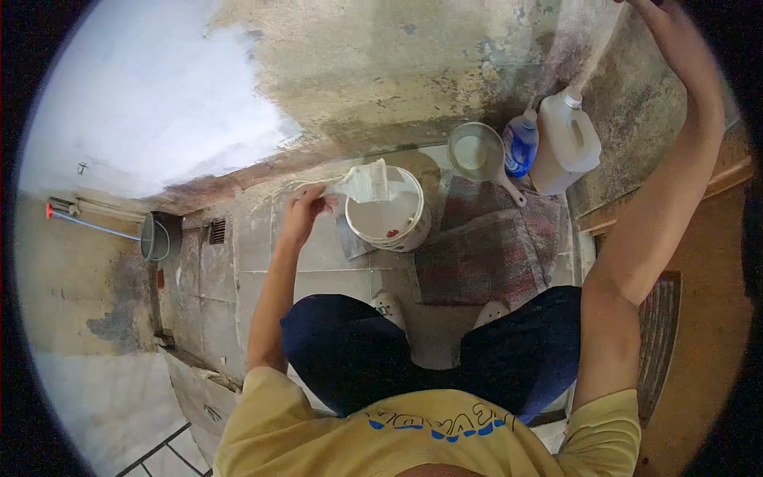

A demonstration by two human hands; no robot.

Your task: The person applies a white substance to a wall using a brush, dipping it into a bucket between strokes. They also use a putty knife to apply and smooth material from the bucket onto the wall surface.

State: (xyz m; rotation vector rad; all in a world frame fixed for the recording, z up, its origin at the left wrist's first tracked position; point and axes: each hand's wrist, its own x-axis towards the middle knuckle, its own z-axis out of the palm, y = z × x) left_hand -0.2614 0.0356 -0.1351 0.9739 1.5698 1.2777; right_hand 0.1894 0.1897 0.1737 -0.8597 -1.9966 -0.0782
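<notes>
My right hand (655,8) is cut off at the upper edge of the view; I cannot tell whether its fingers hold anything. My left fingers cover most of the brush handle. The brush (367,183) hides part of the far-left rim of the white bucket (412,235); the pale material inside appears to be paint, though glare blurs its surface.

Surface: grey floor tiles (318,282), with a worn woven mat (481,266) to the right of the bucket. Beyond the mat, near the wall's foot: a handled pan (470,153), a blue bottle (520,147) and a whitish jug (560,151), side by side. The wall (342,87) is stained and flaking, bright white at left. A dark pail (162,237) stands far left.

Pose: my left hand (304,208) reaches forward, fingers closed around the handle, brush head over the bucket's opening. My right arm extends up and outward, elbow slightly bent.
</notes>
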